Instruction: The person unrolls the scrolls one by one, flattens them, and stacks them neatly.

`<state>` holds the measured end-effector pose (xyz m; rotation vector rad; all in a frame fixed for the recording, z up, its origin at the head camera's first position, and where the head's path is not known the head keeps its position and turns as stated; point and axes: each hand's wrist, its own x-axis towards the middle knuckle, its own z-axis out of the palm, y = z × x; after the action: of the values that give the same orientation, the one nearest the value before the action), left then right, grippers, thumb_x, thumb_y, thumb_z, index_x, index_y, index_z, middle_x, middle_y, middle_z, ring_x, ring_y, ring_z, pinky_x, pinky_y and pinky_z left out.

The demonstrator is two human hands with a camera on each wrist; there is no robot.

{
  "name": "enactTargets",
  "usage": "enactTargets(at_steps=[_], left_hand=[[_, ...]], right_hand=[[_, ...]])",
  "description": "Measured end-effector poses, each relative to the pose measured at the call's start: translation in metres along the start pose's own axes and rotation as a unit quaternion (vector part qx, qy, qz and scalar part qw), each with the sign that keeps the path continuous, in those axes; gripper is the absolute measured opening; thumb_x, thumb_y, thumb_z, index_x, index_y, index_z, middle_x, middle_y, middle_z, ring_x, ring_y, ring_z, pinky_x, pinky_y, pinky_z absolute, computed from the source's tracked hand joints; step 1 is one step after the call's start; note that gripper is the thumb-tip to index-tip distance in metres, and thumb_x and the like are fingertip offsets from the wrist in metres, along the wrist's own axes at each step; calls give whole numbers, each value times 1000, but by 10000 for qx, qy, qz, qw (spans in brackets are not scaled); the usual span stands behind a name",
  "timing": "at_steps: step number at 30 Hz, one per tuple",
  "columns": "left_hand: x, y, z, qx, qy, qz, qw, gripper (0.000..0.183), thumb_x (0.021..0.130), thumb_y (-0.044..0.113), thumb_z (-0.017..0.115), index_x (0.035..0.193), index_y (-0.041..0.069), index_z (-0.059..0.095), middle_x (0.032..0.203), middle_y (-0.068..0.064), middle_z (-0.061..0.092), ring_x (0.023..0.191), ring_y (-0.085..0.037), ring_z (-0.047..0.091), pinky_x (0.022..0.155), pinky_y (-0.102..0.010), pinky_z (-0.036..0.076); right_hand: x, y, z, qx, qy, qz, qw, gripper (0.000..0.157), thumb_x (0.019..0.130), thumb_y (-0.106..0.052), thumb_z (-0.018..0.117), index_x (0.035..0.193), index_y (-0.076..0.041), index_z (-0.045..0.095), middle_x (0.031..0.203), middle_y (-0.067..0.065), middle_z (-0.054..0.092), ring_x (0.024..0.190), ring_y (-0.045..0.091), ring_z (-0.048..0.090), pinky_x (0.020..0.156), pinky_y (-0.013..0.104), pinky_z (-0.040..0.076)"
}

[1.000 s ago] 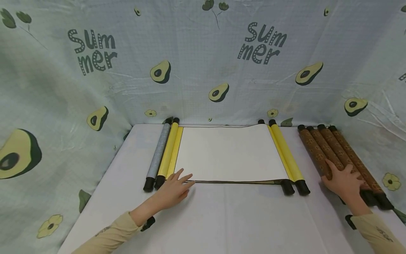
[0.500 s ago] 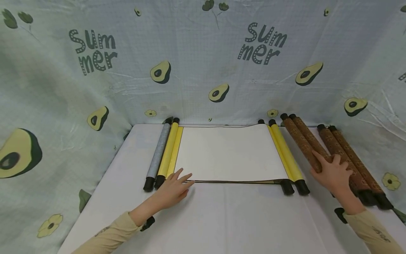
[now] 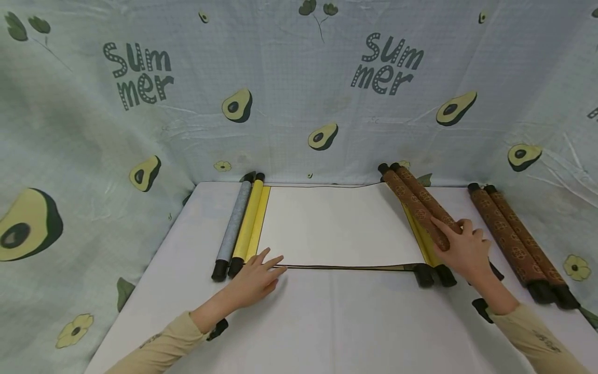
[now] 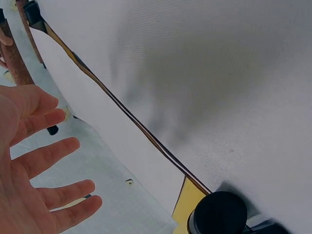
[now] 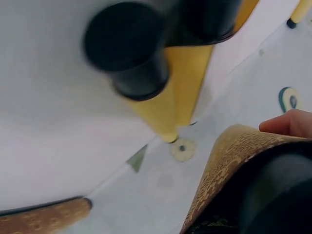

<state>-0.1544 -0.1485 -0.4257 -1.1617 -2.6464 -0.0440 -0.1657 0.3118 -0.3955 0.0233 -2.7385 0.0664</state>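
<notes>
My right hand [image 3: 464, 252] grips two brown patterned scroll rolls [image 3: 418, 208] with black ends, side by side. They are held raised and slanted over the right end of an unrolled scroll with a white sheet [image 3: 336, 223]. In the right wrist view a brown roll [image 5: 219, 170] fills the lower right corner, one fingertip on its far side. My left hand [image 3: 256, 280] hovers or rests by the sheet's near left corner, fingers spread and holding nothing. It appears likewise in the left wrist view, a hand [image 4: 29, 156] with parted fingers.
Left of the sheet lie a yellow roll [image 3: 249, 223] and a grey roll [image 3: 233, 228]. Yellow rolls [image 3: 422, 240] lie at its right end, partly covered. Another pair of brown rolls [image 3: 509, 241] lies farther right on the white table [image 3: 350, 322]. A printed cloth [image 3: 280, 62] hangs behind.
My right hand has carried the two brown rolls leftward from beside the other pair to above the sheet's right end. My left hand stays in place.
</notes>
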Motion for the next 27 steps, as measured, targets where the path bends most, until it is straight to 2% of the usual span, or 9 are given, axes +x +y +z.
enactTargets(at_steps=[7, 16, 27], left_hand=[[1, 1, 0, -45, -55, -23, 10000, 30, 83, 19, 61, 112, 15, 61, 123, -9, 56, 116, -42, 45, 88, -49, 43], [4, 2, 1, 8, 81, 37, 10000, 29, 82, 19, 62, 111, 16, 61, 124, -8, 56, 116, -40, 46, 87, -48, 44], [8, 5, -1, 132, -31, 2, 9999, 29, 84, 22, 60, 113, 17, 61, 125, -7, 55, 116, -38, 47, 87, -49, 44]], right_hand=[[1, -23, -2, 227, 138, -336, 9991, 56, 72, -25, 63, 125, -21, 47, 106, 29, 38, 74, 47, 41, 50, 54, 32], [5, -56, 4, 371, 370, -914, 9944, 55, 70, -26, 64, 123, -25, 50, 103, 25, 42, 70, 40, 43, 47, 48, 33], [2, -102, 15, 495, 9, -1420, 9886, 55, 71, -29, 67, 124, -29, 51, 104, 20, 43, 69, 35, 44, 49, 40, 32]])
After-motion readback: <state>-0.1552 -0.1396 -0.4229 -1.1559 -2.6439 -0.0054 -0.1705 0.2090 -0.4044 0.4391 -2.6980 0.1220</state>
